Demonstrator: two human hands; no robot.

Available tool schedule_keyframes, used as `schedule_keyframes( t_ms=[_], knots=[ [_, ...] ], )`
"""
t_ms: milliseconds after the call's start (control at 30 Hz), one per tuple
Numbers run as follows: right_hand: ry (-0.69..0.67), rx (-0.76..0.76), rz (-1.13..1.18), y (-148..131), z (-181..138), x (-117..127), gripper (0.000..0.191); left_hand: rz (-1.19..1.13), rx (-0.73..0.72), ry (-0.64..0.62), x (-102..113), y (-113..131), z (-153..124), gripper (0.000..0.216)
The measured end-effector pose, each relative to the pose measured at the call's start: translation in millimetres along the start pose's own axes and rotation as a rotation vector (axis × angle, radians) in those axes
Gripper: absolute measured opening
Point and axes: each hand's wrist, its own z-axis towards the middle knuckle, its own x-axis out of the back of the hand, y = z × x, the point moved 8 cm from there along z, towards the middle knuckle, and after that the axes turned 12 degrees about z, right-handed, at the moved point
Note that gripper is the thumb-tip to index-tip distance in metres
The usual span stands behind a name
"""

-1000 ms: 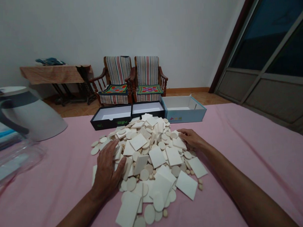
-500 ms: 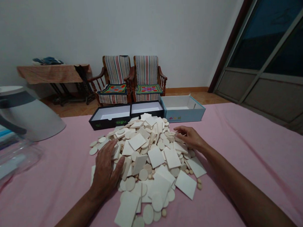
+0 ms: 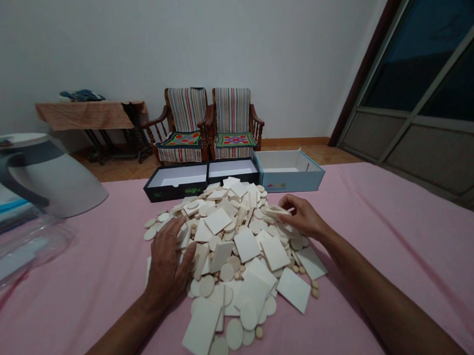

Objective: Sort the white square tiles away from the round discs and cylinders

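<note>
A heap of cream wooden pieces [image 3: 232,250], squares, rectangles and discs, lies on the pink cloth [image 3: 379,234] in front of me. My left hand [image 3: 169,264] rests flat on the heap's left side, fingers stretched out over the pieces. My right hand [image 3: 302,216] is at the heap's right edge, thumb and fingers pinched on a flat square piece [image 3: 277,212] raised a little off the pile.
Three open boxes stand behind the heap: two black ones [image 3: 175,182] [image 3: 232,170] and a light blue one [image 3: 287,173]. A white kettle [image 3: 46,174] and clear plastic [image 3: 25,242] sit at the left. Two striped chairs [image 3: 210,124] and a side table [image 3: 89,115] stand by the wall.
My right hand has closed on a flat piece and lifted it slightly from the pile's right side. The left hand has stayed on the heap.
</note>
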Motion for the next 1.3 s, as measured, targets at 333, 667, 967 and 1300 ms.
schedule_keyframes(
  t_ms=[333,667,967,1300],
  knots=[
    [-0.078,0.017,0.008,0.3,-6.7,-24.4,0.019,0.028,-0.165,-0.028,3.2,14.9,1.1,0.043],
    [-0.090,0.027,-0.164,7.5,-6.8,-28.9,0.022,0.066,-0.314,-0.108,-0.7,38.9,0.4,0.034],
    [0.226,0.030,-0.336,21.2,6.3,29.9,0.026,0.098,-0.288,-0.131,0.9,43.4,12.7,0.037],
    [0.463,-0.044,-0.645,58.4,-4.3,109.0,0.032,0.228,-0.241,-0.161,-12.3,59.1,26.9,0.057]
  ],
)
